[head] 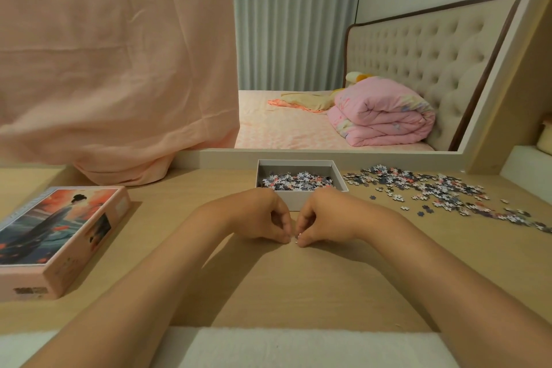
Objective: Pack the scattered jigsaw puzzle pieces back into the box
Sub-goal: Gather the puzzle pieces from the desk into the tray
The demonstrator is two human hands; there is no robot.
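The task looks roughly a third done, at a guess: the open white cardboard box point(301, 199) at the back middle of the pale wooden tabletop point(268, 284) holds a shallow layer of pieces, while a wide drift of scattered grey, white and pink jigsaw puzzle pieces point(442, 190) lies to its right, just beside the box and trailing toward the right edge. In front of the box, the left hand point(264, 215) and right hand point(327, 218) meet with curled fingers, tips down on the wood. The right hand seems to pinch a tiny pale piece point(297, 237); whether the left hand shares that hold I cannot tell. The pink illustrated box lid point(56, 236) sits well apart at the left. The box's near wall stands between hands and interior, so pieces must be lifted over it.
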